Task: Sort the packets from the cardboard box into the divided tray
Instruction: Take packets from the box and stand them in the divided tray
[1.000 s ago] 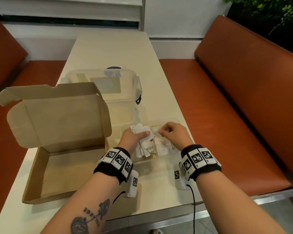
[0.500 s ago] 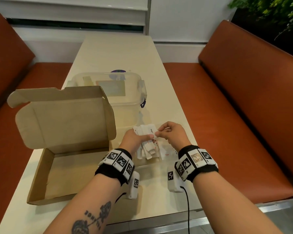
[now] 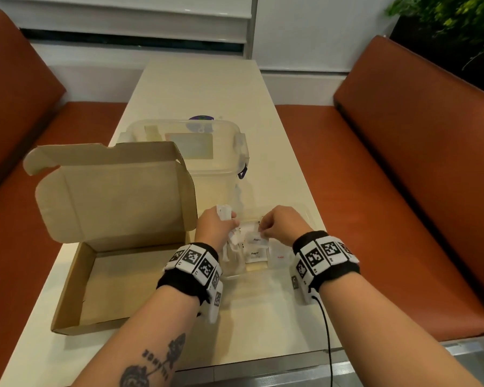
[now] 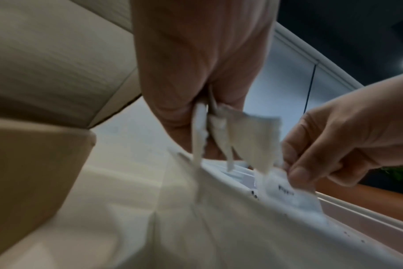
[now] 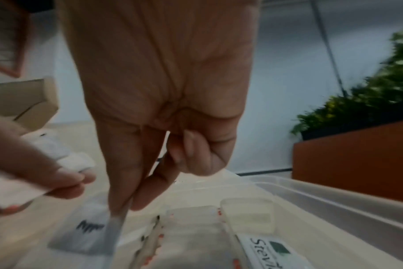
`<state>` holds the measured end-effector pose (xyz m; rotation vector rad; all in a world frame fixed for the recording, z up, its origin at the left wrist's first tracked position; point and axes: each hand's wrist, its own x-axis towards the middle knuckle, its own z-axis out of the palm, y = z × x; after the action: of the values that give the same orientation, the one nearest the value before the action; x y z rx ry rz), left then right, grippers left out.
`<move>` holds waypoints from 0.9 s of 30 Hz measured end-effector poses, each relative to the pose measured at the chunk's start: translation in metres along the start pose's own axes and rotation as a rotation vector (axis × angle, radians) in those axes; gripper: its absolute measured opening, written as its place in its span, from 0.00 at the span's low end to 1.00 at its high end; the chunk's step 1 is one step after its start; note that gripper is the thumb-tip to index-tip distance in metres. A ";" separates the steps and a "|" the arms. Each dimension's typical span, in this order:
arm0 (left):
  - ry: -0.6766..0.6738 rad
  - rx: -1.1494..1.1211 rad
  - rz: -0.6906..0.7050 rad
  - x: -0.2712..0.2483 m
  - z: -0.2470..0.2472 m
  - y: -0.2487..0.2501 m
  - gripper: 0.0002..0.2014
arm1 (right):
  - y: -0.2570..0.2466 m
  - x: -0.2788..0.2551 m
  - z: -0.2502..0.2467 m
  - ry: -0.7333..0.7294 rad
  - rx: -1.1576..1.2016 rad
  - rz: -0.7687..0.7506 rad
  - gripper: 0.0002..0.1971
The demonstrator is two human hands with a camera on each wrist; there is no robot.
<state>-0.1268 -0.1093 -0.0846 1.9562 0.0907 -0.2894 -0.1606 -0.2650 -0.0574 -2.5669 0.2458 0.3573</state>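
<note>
Since the earlier frame, both hands have dropped lower over the divided tray (image 3: 305, 216), and the right hand (image 3: 284, 227) has drawn one pepper packet (image 4: 285, 191) away from the bundle. That hand pinches the packet's upper edge between thumb and forefinger, the other fingers curled into the palm; the packet hangs just above a tray compartment in which another pepper packet (image 3: 256, 255) lies flat.

Left hand (image 3: 214, 227) is closed round a bunch of white packets (image 3: 234, 238), with their ends sticking out above and below the fist. In the left wrist view the loose ends hang down, blurred, just beside the right hand's fingertips (image 4: 299, 172).

Clear tray sits on the cream table (image 3: 201, 90), just right of the cardboard box (image 3: 76, 280). One compartment holds a packet with red print (image 3: 280, 256); the right wrist view shows a Stevia packet (image 5: 265, 249) in a compartment nearer the tray's outer wall.

Cardboard box stands with its lid (image 3: 115, 191) raised; only its bare floor shows. Behind it is a clear lidded storage container (image 3: 221, 141). Orange bench seats (image 3: 403, 191) flank the table.
</note>
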 end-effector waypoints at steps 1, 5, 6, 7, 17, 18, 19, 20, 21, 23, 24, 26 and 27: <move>-0.001 -0.001 -0.010 0.000 0.000 -0.001 0.05 | -0.003 0.001 0.003 -0.030 -0.056 -0.010 0.05; -0.007 -0.058 -0.038 -0.002 0.001 -0.004 0.06 | -0.012 0.001 0.014 -0.073 -0.254 -0.042 0.10; -0.011 -0.067 -0.037 -0.003 0.001 -0.004 0.06 | -0.013 0.001 0.017 -0.076 -0.285 -0.048 0.10; -0.010 -0.069 -0.038 -0.003 0.000 -0.004 0.06 | -0.014 0.001 0.018 -0.080 -0.313 -0.056 0.11; -0.022 -0.149 -0.043 -0.011 -0.001 -0.001 0.03 | -0.012 -0.004 0.033 -0.068 -0.417 -0.133 0.06; -0.025 -0.153 -0.042 -0.012 -0.002 -0.002 0.03 | -0.011 -0.004 0.034 -0.062 -0.411 -0.131 0.06; -0.026 -0.157 -0.041 -0.012 -0.002 -0.003 0.04 | -0.010 -0.004 0.036 -0.047 -0.400 -0.130 0.05; -0.030 -0.167 -0.044 -0.012 -0.002 -0.004 0.04 | -0.010 -0.004 0.036 -0.029 -0.381 -0.129 0.03; -0.035 -0.177 -0.048 -0.012 -0.002 -0.006 0.02 | -0.009 -0.005 0.037 -0.012 -0.358 -0.125 0.06; -0.050 -0.191 -0.061 -0.012 -0.001 -0.007 0.04 | -0.006 -0.004 0.038 -0.006 -0.334 -0.108 0.12; -0.060 -0.201 -0.069 -0.012 0.000 -0.008 0.04 | -0.005 -0.004 0.038 -0.008 -0.329 -0.098 0.14; -0.063 -0.213 -0.078 -0.013 0.001 -0.009 0.06 | -0.003 -0.005 0.037 0.022 -0.257 -0.088 0.13; -0.053 -0.217 -0.083 -0.012 0.002 -0.010 0.07 | -0.002 -0.005 0.035 0.065 -0.165 -0.079 0.11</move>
<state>-0.1410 -0.1064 -0.0912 1.7315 0.1624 -0.3698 -0.1722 -0.2447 -0.0838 -2.7448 0.1422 0.2755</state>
